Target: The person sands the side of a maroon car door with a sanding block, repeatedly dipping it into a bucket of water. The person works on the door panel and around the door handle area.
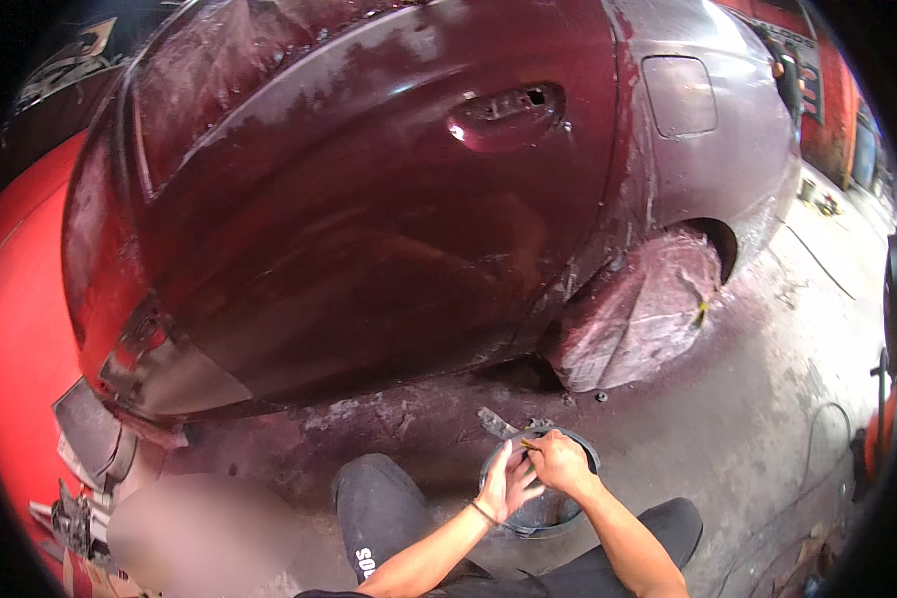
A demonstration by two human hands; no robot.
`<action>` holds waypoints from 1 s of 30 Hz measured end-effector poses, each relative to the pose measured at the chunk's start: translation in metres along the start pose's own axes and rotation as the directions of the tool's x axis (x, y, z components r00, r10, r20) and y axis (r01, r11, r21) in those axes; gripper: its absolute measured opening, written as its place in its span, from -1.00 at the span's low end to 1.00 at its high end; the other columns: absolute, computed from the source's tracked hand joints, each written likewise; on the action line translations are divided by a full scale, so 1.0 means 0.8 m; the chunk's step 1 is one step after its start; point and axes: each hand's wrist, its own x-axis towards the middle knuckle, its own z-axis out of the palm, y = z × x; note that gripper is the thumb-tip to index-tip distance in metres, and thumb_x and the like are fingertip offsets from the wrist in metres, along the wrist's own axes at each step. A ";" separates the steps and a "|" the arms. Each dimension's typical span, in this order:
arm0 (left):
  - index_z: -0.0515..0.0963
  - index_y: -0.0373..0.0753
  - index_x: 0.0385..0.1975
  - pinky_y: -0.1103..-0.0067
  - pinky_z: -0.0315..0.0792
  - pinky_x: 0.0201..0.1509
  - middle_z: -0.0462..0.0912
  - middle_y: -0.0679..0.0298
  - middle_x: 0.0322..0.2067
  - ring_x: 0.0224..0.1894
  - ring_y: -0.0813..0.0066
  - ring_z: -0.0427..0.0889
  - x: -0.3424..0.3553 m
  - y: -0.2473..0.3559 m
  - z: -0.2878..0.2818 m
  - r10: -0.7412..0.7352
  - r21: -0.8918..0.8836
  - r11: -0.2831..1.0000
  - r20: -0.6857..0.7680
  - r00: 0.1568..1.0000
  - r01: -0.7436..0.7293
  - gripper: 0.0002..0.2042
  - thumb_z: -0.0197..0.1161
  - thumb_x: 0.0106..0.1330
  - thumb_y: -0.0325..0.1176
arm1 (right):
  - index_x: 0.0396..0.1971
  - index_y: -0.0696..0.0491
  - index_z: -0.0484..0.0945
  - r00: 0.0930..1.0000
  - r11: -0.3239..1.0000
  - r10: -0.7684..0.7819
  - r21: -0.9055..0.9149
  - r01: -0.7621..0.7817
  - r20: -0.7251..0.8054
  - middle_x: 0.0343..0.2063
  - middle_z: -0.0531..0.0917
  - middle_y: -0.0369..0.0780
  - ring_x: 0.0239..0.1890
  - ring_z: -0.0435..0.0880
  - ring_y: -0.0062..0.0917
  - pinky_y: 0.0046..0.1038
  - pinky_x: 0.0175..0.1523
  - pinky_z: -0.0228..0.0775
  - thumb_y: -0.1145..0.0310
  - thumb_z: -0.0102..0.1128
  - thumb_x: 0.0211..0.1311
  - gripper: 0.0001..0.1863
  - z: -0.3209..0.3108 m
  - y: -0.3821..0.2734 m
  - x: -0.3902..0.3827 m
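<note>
One dark round bucket stands on the concrete floor b/w the person's knees. Over it, the R hand is closed, gripping a thin yellowish piece b/w thumb and fingers; its exact kind is too small to tell. The L hand is open just beside it, palm turned toward the R hand, fingers extended, w/ a dark wristband at the wrist. Beyond the bucket is a dark-red car w/ a door-handle recess, a square fuel flap and a red-stained wheel cover, apparently plastic sheet.
</note>
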 end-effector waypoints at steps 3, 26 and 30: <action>0.51 -0.22 0.46 0.14 0.62 0.49 0.73 0.07 0.28 0.34 0.14 0.72 0.032 0.065 0.034 0.221 -0.178 0.960 -0.004 0.975 -0.218 -0.40 0.26 0.69 0.14 | 0.47 0.04 0.63 0.940 0.898 -0.341 0.286 0.333 -0.024 0.34 0.67 0.14 0.46 0.61 0.06 -0.06 0.54 0.47 0.18 0.35 0.50 -0.40 -0.045 -0.054 0.016; 0.18 0.04 0.80 -0.21 -0.58 0.81 0.10 0.40 0.81 0.87 0.18 -0.17 -0.135 0.649 0.381 -0.052 -0.342 -0.810 0.851 0.523 0.477 -0.37 -0.05 0.79 -0.04 | 0.21 -0.01 0.78 0.954 0.967 -0.176 0.137 0.214 -0.244 0.22 0.72 -0.10 0.29 0.68 -0.06 0.00 0.38 0.59 0.34 0.38 0.36 -0.57 -0.035 0.022 0.046; 0.12 0.13 0.81 -0.29 -0.40 0.79 0.10 0.50 0.81 0.87 0.22 -0.15 -0.045 0.607 0.552 -0.240 -0.463 -0.734 0.861 0.448 0.497 -0.39 -0.09 0.83 -0.04 | 0.19 0.00 0.79 0.945 0.964 -0.177 0.147 0.223 -0.274 0.23 0.72 -0.11 0.30 0.68 -0.06 0.01 0.38 0.59 0.36 0.38 0.34 -0.58 -0.035 0.015 0.037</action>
